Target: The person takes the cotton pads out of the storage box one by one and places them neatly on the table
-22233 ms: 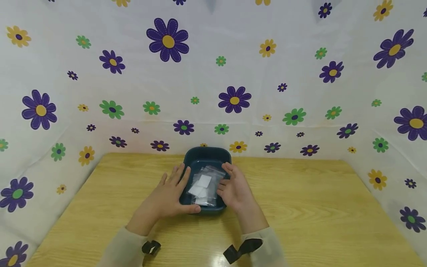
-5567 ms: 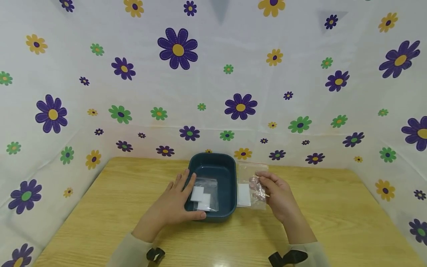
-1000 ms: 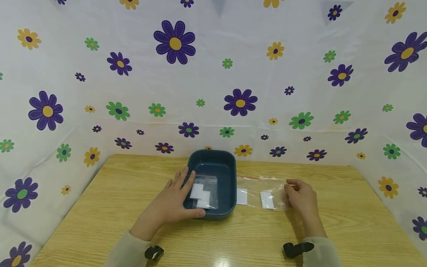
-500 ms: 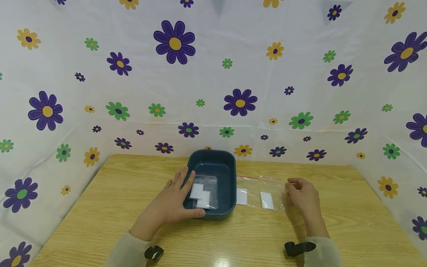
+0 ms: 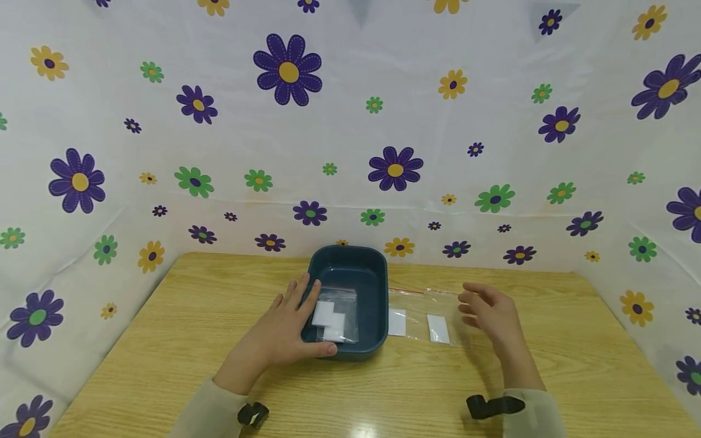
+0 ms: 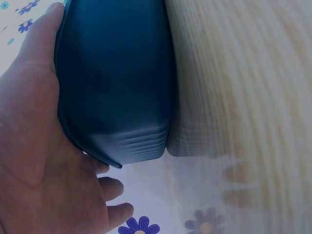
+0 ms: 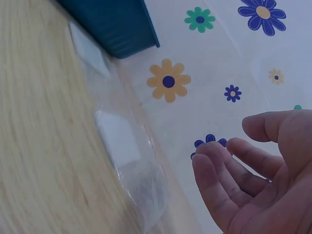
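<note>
A white cloth (image 5: 339, 134) printed with purple, yellow and green flowers fills the upper part of the frame and runs down both sides. Below it, a wooden table (image 5: 208, 304) spans the lower part. A dark blue tub (image 5: 361, 277) sits upright at lower centre. The left hand (image 5: 279, 334) lies against the tub's left rim, fingers spread and straight, thumb along the near edge. The right hand (image 5: 493, 313), right of lower centre, holds nothing, its fingers loosely bent near the bags. Two clear bags lie flat on the table right of the tub: the nearer bag (image 5: 415, 316) just beside it, the farther bag (image 5: 457, 316) close to the right hand. More clear plastic (image 5: 352, 310) lies inside the tub at lower left; whether one bag or several, I cannot tell. Smallest are the white squares (image 5: 438, 328), one showing in each table bag and two overlapping in the tub
</note>
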Available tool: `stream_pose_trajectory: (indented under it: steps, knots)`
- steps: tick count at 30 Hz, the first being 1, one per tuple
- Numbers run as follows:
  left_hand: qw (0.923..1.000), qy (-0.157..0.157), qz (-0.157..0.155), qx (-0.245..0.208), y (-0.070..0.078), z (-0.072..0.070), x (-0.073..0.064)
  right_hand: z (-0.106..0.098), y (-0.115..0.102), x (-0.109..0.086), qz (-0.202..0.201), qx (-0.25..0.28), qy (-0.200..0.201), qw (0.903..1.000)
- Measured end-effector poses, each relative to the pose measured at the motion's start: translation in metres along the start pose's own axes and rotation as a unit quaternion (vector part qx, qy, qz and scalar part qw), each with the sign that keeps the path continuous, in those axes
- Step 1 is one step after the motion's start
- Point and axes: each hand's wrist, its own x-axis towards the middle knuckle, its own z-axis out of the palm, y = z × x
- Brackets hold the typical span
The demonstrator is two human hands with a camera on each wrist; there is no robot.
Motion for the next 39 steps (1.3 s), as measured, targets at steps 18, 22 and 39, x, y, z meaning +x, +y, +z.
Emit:
stream_pose_trajectory:
  steps: [18, 22, 39]
  knots:
    - [0.9998, 0.009, 0.002, 0.019, -0.002, 0.000, -0.001, 0.037, -0.023, -0.010, -0.008, 0.127, -0.132, 0.9829]
    - [0.9997, 0.011, 0.004, 0.020, -0.002, 0.000, -0.001, 0.051, -0.029, -0.013, -0.017, 0.157, -0.169, 0.9728]
    - [0.9999, 0.006, 0.001, 0.016, 0.002, -0.002, 0.000, 0.088, -0.048, -0.016, 0.027, 0.256, -0.235, 0.9372]
